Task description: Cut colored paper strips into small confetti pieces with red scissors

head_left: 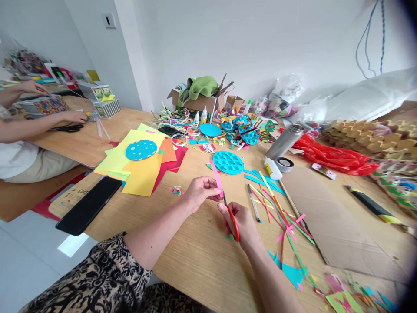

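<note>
Black-and-tan patterned sleeve (107, 265), lower left; centre, left hand (203, 190) pinches narrow pink paper strip (216, 176), right hand (243, 224) grips red-handled scissors (233, 220); multicoloured paper snippets (176, 190) cut, strip apparently unfinished.

The pink strip (216, 174) is matt paper, the scissor handles (235, 225) glossy plastic, the flask (283, 142) smooth metal, the table (185, 252) wood.

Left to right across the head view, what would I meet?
Black phone, spotted blue oval, wearer's left hand holding a pink strip, right hand with red-handled scissors, metal flask, black-and-yellow tool.
</note>
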Tool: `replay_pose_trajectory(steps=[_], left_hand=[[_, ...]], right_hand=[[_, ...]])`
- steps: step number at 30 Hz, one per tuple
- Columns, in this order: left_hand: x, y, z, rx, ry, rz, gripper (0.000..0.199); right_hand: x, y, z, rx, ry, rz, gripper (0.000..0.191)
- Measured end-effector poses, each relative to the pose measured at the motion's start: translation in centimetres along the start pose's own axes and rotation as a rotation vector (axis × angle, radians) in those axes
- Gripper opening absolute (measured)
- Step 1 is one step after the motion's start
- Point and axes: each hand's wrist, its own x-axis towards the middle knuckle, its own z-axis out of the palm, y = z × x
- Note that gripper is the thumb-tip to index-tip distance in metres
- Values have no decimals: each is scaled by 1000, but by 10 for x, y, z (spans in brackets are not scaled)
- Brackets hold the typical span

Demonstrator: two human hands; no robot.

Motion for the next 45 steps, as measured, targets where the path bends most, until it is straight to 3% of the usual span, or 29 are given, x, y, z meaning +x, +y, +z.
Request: replay_pose_trajectory(steps=[45], left_hand=[[-1,2,-1,29,1,-45,24]], right_hand=[[1,6,2,37,0,11,44]])
